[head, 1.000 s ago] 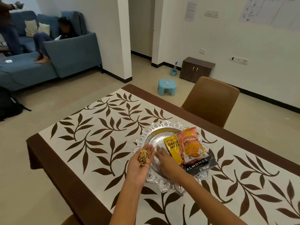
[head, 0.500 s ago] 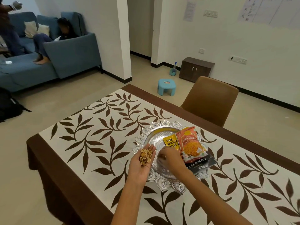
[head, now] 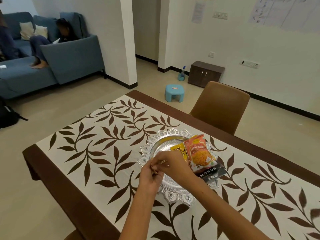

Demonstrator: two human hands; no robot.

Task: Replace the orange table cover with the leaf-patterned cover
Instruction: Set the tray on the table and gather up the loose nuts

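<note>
The leaf cover [head: 97,149] lies flat over the table, its brown border along the left and far edges, floor open beyond both. A silver tray [head: 152,146] sits mid-table with three snack packets [head: 199,153] on its right side. Over the tray's near-left rim, the left hand [head: 149,177] and right hand [head: 173,163] meet, fingers curled together around something small and unclear. A chair [head: 220,106] stands at the far edge.

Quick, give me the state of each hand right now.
Left hand: fingers curled, small golden pieces showing between them; it seems to hold them.
Right hand: fingers bent down against the left hand; whether it pinches anything cannot be told.
</note>
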